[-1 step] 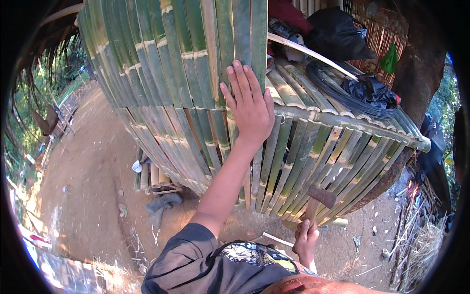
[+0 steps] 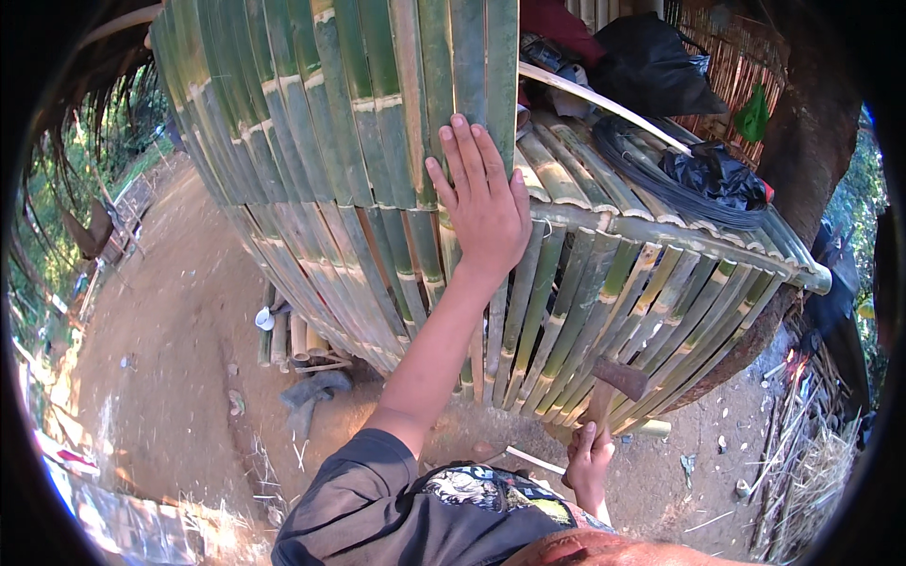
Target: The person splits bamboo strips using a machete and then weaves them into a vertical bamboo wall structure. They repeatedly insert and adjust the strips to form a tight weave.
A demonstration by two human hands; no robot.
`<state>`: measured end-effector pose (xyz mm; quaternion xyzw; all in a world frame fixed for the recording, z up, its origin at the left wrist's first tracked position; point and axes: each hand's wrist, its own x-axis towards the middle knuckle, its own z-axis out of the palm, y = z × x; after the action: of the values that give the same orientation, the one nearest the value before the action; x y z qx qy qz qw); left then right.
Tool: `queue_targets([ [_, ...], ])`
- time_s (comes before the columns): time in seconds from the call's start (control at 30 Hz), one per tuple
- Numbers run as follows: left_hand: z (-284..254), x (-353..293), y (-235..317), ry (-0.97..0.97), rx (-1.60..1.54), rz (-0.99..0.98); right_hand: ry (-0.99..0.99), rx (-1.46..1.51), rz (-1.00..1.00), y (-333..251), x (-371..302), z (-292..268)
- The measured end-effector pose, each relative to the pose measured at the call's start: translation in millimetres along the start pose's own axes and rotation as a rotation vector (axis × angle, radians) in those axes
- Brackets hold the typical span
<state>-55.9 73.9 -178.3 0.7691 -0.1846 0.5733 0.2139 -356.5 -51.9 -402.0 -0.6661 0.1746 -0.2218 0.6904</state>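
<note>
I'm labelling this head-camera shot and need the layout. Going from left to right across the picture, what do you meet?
Dirt ground → cut bamboo pieces lying at the wall's foot → upright split-bamboo wall → left hand flat on the slats → hammer held in the right hand → black plastic bag → green bag.

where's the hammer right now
In the head view the hammer is low and right of centre, gripped by the right hand in front of the lower slats of the bamboo panel.
</note>
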Motion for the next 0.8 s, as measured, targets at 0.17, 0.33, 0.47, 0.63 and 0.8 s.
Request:
queue_targets([
  [0.17,-5,-1,-15,-0.071,-0.051,-0.015,-0.092,0.037,0.043,11,-1,20],
  [0.33,-61,-46,-45,-0.017,-0.4,-0.032,-0.187,0.079,0.127,31,-19,53],
  [0.47,-133,-185,-96,-0.029,-0.376,-0.309,-0.417,-0.201,0.113,81,-25,75],
  [0.63,-304,-431,-161,-0.655,-0.2,-0.943,-0.768,-1.092,-0.027,193,-17,84],
  [0.8,-535,-524,-206,-0.849,0.564,-1.55,-1.098,-1.581,0.265,189,-38,126],
])
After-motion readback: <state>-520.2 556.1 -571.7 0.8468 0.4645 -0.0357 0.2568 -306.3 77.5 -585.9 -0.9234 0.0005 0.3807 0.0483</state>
